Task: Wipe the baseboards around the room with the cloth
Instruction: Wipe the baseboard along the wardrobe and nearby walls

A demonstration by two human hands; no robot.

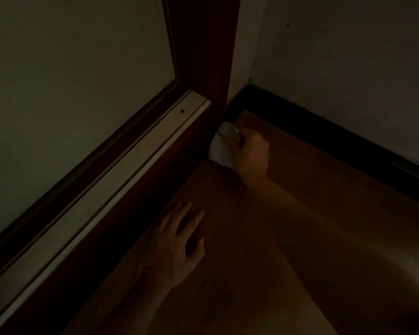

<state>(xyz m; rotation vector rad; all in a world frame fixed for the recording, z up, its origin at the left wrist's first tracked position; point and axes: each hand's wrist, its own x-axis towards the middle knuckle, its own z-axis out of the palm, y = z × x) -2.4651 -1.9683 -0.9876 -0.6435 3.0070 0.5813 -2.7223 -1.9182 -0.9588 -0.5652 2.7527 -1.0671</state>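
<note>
The room is dim. My right hand grips a bunched white cloth and holds it against the dark red-brown baseboard under the door frame, close to the room's corner. A second baseboard, black, runs along the right wall from that corner. My left hand lies flat on the wooden floor with its fingers spread, near the foot of the red-brown baseboard and nearer to me than the cloth.
A pale metal track runs along the top of the left baseboard below a large light panel. A dark red post stands at the corner. White wall rises at the right. Orange-brown floor fills the foreground.
</note>
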